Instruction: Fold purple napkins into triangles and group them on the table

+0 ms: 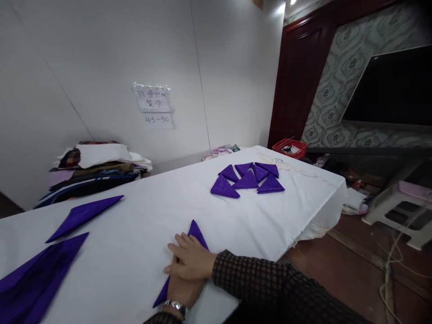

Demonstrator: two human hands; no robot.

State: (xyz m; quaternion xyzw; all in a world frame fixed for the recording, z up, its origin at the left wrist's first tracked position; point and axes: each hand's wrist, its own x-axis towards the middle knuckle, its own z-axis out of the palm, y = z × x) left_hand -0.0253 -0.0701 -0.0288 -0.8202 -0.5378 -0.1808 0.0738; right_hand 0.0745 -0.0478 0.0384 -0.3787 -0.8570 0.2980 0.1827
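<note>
Reading "45-50" under handwritten characters on the wall sign, I see my right hand spread flat, fingers released, over my left hand, whose fingers I cannot tell, both pressing the glossy purple napkin, folded to a point, at the near edge of the white table.

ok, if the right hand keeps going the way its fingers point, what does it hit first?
The right hand crosses bare tablecloth, then probably meets the long purple cloth at left; the exact line is unclear.
</note>
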